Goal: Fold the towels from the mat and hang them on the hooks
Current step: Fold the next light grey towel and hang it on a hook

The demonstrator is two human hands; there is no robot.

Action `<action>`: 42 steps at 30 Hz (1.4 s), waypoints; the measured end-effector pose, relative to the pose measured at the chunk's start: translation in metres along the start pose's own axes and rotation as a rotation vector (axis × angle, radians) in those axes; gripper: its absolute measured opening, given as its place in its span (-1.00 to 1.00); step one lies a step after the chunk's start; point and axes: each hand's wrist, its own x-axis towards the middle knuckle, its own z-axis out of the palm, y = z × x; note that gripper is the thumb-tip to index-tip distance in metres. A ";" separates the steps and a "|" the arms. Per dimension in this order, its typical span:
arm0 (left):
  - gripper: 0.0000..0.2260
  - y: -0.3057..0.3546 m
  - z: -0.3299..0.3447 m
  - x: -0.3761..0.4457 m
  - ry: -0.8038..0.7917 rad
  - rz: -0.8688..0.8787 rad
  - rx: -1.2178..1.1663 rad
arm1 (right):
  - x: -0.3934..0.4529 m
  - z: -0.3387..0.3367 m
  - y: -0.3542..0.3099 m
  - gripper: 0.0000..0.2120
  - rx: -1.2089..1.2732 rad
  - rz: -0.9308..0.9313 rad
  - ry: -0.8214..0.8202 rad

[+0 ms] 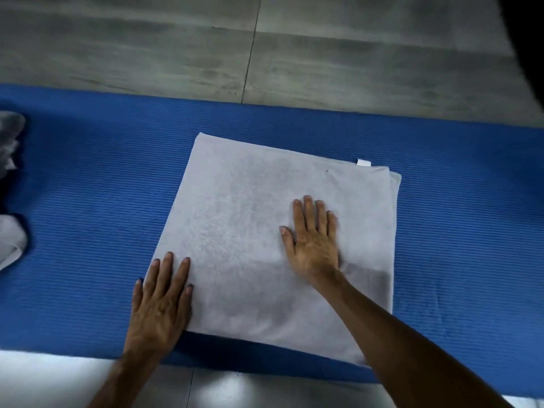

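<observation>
Grey folded towel under flat hands.

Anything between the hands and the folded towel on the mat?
No. Left hand and right hand both press flat on the folded towel on the blue mat. Hooks aren't in view.

Grey tiled floor ran under everything, dark grout lines crossing it, bright glare on near strip. Blue ribbed mat lay flat across floor, left to right. On mat, middle: folded pale towel, squarish, layers a touch offset at right edge, small white tag poking out at far edge. On mat, far left: more pale cloth, bunched, cut off by frame edge, well apart from folded towel.
</observation>
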 end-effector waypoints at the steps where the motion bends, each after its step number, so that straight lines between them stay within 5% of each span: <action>1: -0.46 0.000 -0.004 0.000 -0.008 -0.001 -0.019 | -0.002 -0.003 0.002 -0.35 0.005 -0.017 -0.016; 6: -0.40 -0.004 -0.020 -0.002 0.035 -0.149 -0.139 | -0.044 -0.021 0.025 -0.37 0.115 -0.008 0.015; 12: -0.37 -0.007 -0.031 0.001 0.101 -0.326 -0.246 | -0.123 -0.027 0.070 -0.33 0.244 0.375 -0.006; 18: -0.70 -0.011 -0.037 -0.012 0.107 -0.503 -0.509 | -0.153 -0.047 0.080 -0.38 0.677 0.680 0.129; 22: -0.79 -0.011 -0.040 -0.021 0.078 -0.651 -0.980 | -0.167 -0.060 0.082 -0.74 1.119 0.977 -0.127; 26: -0.85 -0.010 -0.045 -0.027 0.113 -0.723 -1.146 | -0.181 -0.059 0.091 -0.76 1.318 1.033 -0.312; 33: -0.79 -0.024 -0.062 -0.044 -0.141 -0.714 -1.129 | -0.193 -0.068 0.110 -0.73 1.402 0.916 -0.500; 39: -0.70 -0.041 -0.092 -0.067 -0.682 -0.617 -1.007 | -0.207 -0.104 0.138 -0.67 1.388 0.875 -0.777; 42: -0.80 -0.036 -0.099 -0.056 -0.580 -0.713 -1.256 | -0.191 -0.119 0.137 -0.77 1.466 0.916 -0.709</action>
